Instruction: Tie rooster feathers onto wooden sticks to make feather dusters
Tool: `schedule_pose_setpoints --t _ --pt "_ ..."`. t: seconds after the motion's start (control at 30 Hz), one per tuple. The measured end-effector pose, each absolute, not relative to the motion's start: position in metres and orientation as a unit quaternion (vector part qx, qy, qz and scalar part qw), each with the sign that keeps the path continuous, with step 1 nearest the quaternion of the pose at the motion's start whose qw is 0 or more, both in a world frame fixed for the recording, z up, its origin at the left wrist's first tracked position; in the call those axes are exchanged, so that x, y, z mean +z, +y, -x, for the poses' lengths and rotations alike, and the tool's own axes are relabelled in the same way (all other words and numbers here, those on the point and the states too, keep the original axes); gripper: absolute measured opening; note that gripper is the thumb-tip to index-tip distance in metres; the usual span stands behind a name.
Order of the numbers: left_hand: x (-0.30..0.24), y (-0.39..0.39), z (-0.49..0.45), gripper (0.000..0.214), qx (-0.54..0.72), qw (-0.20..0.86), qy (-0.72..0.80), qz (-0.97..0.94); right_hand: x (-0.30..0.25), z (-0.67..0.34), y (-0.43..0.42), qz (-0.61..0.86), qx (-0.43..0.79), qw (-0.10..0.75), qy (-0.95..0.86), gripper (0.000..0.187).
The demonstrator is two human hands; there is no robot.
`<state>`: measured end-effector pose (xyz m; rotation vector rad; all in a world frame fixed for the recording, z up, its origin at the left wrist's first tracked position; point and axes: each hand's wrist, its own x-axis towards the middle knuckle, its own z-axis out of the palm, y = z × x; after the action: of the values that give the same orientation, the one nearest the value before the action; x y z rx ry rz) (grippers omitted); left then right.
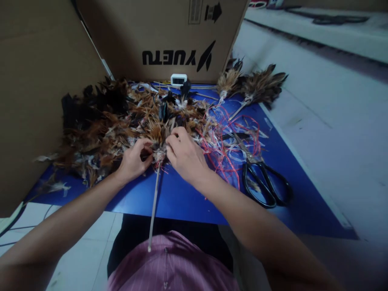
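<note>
A feather duster [159, 154] lies at the front of the table, its brown feathers fanned away from me. Its thin stick [154, 202] sticks out past the table edge toward my body. Pale fluff and bits of red string show where the feathers meet the stick. My left hand [135, 159] pinches this base from the left, thumb and fingers curled. From the other side, my right hand [186, 155] closes its fingers on the base of the feathers. What lies right under the right fingertips is hidden.
Loose brown and black feathers [100, 129] heap across the blue table [188, 202]. Tangled red string [224, 153] and black-handled scissors [263, 178] lie right. Bundled feather dusters [257, 87] rest at the back right. A small white digital timer [178, 79] stands before a cardboard box [169, 32].
</note>
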<state>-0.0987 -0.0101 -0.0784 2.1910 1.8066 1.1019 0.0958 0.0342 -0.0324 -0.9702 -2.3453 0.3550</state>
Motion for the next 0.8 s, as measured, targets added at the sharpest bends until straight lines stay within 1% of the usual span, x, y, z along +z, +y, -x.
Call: schedule_pose_setpoints --t 0.07,0.17,0.2,0.23,0.3,0.37,0.4,0.5,0.57,0.63,0.67,0.7,0.8 --pt "-0.079 -0.009 0.099 0.038 0.357 0.045 0.592 -0.721 -0.023 -0.097 0.013 0.4 0.094 0.223 -0.884 0.032" --pt "-0.081 -0.008 0.099 0.038 0.363 0.032 0.591 -0.72 -0.026 -0.09 -0.01 0.43 0.147 0.105 -0.884 0.048" --pt "-0.081 -0.008 0.098 0.038 0.367 0.028 0.588 -0.721 -0.03 -0.087 -0.013 0.435 0.169 0.081 -0.881 0.049" --pt "-0.082 -0.008 0.098 0.038 0.37 0.025 0.584 -0.722 -0.034 -0.085 -0.014 0.44 0.186 0.068 -0.876 0.046" --pt "-0.081 -0.008 0.097 0.04 0.376 0.018 0.567 -0.733 -0.042 -0.082 -0.011 0.452 0.213 0.067 -0.864 0.032" --pt "-0.077 -0.009 0.097 0.043 0.39 0.015 0.542 -0.744 -0.046 -0.084 -0.005 0.464 0.249 0.092 -0.845 0.022" --pt "-0.073 -0.009 0.098 0.044 0.403 0.009 0.532 -0.745 -0.047 -0.087 -0.001 0.47 0.276 0.113 -0.831 0.022" --pt "-0.057 -0.013 0.102 0.042 0.469 -0.048 0.518 -0.714 -0.044 -0.099 0.009 0.466 0.359 0.208 -0.781 0.03" --pt "-0.042 -0.016 0.104 0.035 0.516 -0.106 0.521 -0.671 -0.04 -0.107 0.016 0.44 0.396 0.271 -0.759 0.034" --pt "-0.027 -0.019 0.102 0.022 0.536 -0.127 0.533 -0.642 -0.034 -0.111 0.022 0.403 0.411 0.32 -0.752 0.035" --pt "-0.02 -0.02 0.099 0.015 0.531 -0.114 0.542 -0.642 -0.031 -0.112 0.025 0.385 0.413 0.338 -0.753 0.035" --pt "-0.014 -0.02 0.094 0.014 0.523 -0.085 0.548 -0.648 -0.027 -0.111 0.028 0.368 0.413 0.353 -0.755 0.035" --pt "-0.003 -0.016 0.075 0.025 0.505 0.071 0.539 -0.67 -0.018 -0.102 0.031 0.317 0.398 0.381 -0.772 0.031"
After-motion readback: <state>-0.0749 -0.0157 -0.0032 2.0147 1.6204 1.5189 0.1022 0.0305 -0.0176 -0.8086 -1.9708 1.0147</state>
